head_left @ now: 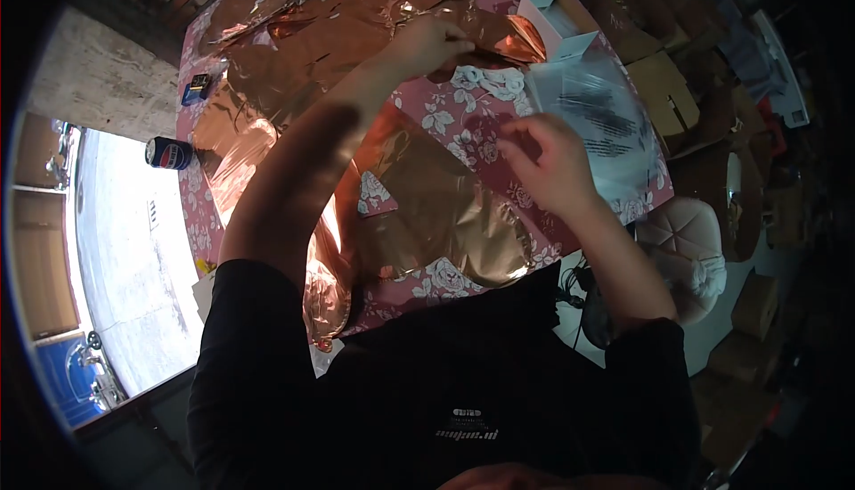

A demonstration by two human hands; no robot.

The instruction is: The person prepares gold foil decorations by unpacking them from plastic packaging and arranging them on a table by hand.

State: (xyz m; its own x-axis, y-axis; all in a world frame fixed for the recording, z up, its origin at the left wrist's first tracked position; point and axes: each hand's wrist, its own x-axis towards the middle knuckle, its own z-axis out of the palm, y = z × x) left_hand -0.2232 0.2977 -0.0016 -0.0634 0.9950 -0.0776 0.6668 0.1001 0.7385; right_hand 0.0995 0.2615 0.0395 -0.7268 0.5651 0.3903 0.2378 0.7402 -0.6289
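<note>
Copper-coloured foil sheets point(294, 62) spread over the far and left parts of a table with a red floral cloth point(436, 120). My left hand point(432, 47) is over the far foil, its fingers bent together; whether they grip anything is too small to tell. My right hand point(548, 160) hovers above the cloth, thumb and fingers apart, with nothing visible between them. A gold-coloured foil piece point(436, 196) lies between my forearms, near my body. White crumpled cord or ribbon point(490, 83) rests between the two hands.
An open white box point(557, 27) stands at the far right, with clear plastic bags point(592, 125) in front of it. A dark can point(168, 153) and a small blue box point(196, 89) are at the left edge. A cushioned stool point(686, 240) and cardboard point(663, 98) are at the right.
</note>
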